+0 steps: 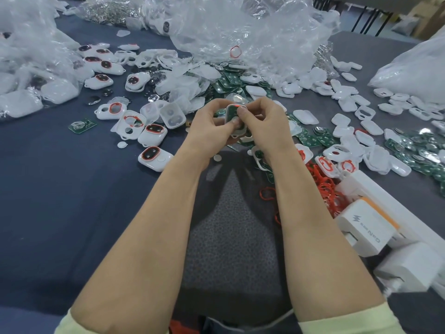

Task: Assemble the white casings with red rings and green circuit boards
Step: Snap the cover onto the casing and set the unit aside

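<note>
Just above the tabletop, past loose red rings, clasped in left hand and right hand: one white casing, green circuit board showing inside. Best pressed squarely with both thumbs, away from heaped parts beyond.

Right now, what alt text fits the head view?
The left hand and right hand grip one white casing with a green board and red ring inside, above a dark table. Loose casings, boards, red rings and plastic bags lie around.
</note>
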`<state>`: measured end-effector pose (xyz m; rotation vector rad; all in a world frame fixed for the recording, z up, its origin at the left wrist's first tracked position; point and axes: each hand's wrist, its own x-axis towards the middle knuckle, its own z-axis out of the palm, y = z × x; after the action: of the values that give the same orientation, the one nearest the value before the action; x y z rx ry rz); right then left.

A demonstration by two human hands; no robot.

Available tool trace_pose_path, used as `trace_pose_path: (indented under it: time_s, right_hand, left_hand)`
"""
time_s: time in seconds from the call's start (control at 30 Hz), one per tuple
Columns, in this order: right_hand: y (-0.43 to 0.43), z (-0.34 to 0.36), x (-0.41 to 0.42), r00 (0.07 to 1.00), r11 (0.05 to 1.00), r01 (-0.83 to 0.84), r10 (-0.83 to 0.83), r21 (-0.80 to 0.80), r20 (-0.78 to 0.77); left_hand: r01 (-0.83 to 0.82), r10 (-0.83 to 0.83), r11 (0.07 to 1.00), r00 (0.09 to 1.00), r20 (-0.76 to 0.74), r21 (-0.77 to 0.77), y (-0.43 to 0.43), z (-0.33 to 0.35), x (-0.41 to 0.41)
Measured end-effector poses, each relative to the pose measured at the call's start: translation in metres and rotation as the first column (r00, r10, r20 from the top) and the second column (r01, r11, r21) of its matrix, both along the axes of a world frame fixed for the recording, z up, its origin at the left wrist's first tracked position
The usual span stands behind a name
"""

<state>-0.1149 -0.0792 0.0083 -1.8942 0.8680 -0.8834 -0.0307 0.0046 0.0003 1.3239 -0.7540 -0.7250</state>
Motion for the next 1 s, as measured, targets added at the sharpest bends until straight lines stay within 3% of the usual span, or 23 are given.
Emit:
trace_pose_path:
  time_s: [0.23, 0.43, 0.7, 1.0]
  right_hand:
    - [0.0020, 0.0019, -0.0023, 0.999, 0.999, -0.003, 0.002, 0.033, 0.039]
    - [0.0056, 0.0025, 0.0024, 0.999, 1.000, 0.024, -0.024, 0.004, 0.035]
    - [0.0053, 0.0042, -0.0025, 0.999, 0.997, -0.036, 0.034, 0.072, 0.039]
    - [0.0081, 0.0051, 0.0008, 0.999, 0.997, -0.003, 0.000, 0.075, 0.042]
  left_hand:
    - [-0.003, 0.003, 1.000, 1.000, -0.002, -0.007, -0.0010, -0.0008, -0.0003]
    - [-0.045, 0.044, 0.999, 0.994, 0.100, 0.011, 0.0002, -0.0001, 0.0003]
    - [-0.060, 0.060, 0.998, 0.998, 0.027, 0.009, -0.0005, -0.0008, 0.0005]
    - [-0.120, 0.106, 0.991, 0.975, 0.194, 0.064, -0.0005, 0.0021, -0.0017]
